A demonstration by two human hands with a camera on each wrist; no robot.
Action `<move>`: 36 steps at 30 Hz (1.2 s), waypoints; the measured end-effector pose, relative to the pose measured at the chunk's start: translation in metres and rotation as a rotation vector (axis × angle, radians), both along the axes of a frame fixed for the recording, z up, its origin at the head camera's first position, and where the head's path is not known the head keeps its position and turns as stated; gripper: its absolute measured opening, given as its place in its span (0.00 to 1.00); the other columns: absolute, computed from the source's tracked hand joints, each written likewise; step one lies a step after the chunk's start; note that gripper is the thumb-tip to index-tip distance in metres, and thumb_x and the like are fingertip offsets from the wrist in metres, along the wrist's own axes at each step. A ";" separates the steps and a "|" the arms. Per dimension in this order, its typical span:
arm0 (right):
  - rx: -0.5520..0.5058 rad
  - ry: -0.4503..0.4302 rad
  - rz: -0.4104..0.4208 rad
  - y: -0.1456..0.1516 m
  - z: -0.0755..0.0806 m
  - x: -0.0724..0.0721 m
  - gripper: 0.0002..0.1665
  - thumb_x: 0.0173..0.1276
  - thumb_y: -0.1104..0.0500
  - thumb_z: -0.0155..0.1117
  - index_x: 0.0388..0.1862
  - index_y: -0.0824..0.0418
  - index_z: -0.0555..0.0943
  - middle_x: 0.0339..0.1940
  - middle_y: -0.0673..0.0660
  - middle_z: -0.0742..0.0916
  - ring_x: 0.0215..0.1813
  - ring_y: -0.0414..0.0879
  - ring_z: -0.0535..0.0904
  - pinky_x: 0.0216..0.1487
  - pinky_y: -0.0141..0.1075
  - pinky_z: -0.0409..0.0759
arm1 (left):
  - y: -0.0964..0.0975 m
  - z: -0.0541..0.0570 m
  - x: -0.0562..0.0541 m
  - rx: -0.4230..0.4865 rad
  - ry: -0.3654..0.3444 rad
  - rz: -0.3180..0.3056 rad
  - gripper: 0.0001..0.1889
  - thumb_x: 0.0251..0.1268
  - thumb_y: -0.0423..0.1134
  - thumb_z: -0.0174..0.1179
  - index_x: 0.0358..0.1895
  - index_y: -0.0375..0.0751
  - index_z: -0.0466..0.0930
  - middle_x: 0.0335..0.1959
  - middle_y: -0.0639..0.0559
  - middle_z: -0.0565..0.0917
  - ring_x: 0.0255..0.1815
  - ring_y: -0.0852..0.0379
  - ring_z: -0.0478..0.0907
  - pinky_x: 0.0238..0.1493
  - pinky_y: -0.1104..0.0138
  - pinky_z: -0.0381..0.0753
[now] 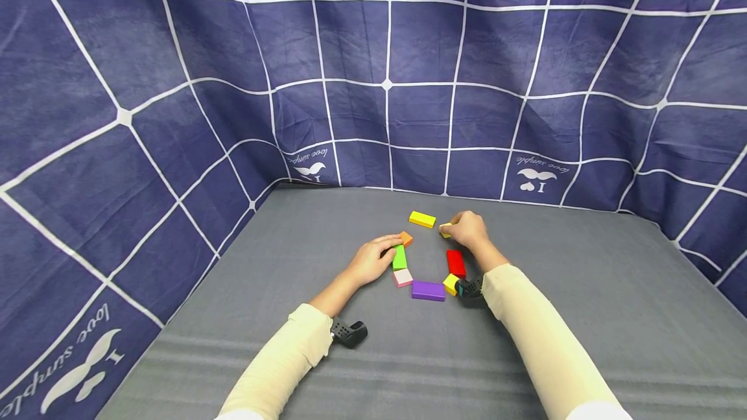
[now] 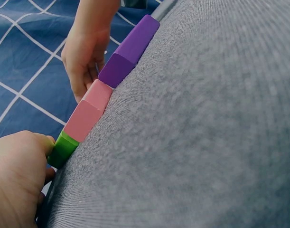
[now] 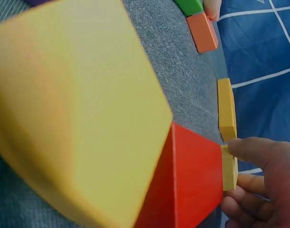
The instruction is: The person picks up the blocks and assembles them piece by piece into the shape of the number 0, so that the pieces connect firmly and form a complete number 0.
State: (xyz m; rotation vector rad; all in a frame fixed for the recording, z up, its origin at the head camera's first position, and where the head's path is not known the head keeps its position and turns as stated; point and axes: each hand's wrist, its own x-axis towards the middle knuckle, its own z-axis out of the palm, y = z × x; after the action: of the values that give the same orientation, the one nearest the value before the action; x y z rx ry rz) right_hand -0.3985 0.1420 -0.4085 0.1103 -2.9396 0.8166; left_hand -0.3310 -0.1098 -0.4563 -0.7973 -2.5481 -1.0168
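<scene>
My right hand (image 1: 469, 229) pinches a small pale yellow block (image 3: 229, 171) between thumb and fingers, low at the far right of a rough ring of coloured blocks. Just left of it lies a longer yellow block (image 1: 423, 219). On the ring's left side, my left hand (image 1: 369, 262) touches the green block (image 1: 399, 258) with its thumb, its extended fingers reaching the small orange block (image 1: 406, 238). A pink block (image 1: 403, 278) sits at the green one's near end. The red block (image 1: 456, 264) lies nearer than the right hand.
A purple block (image 1: 428, 291) forms the near side of the ring, with a yellow cube (image 1: 450, 283) beside it, close by the right wrist. Everything lies on a grey cloth surface (image 1: 280, 238). A blue curtain (image 1: 350, 115) with white grid lines hangs behind and to the left.
</scene>
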 end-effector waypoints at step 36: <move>0.036 -0.010 -0.003 0.000 0.008 0.014 0.17 0.54 0.48 0.71 0.19 0.60 0.84 0.21 0.52 0.83 0.30 0.52 0.77 0.30 0.40 0.74 | 0.000 -0.002 0.000 -0.002 0.007 -0.006 0.16 0.70 0.33 0.53 0.58 0.36 0.80 0.60 0.45 0.79 0.63 0.48 0.74 0.64 0.55 0.68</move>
State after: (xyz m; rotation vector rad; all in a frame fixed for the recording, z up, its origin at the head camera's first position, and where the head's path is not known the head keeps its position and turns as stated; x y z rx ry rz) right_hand -0.3847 0.1419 -0.4003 0.1047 -2.9638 0.7657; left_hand -0.3308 -0.1100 -0.4579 -0.8083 -2.5426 -1.0113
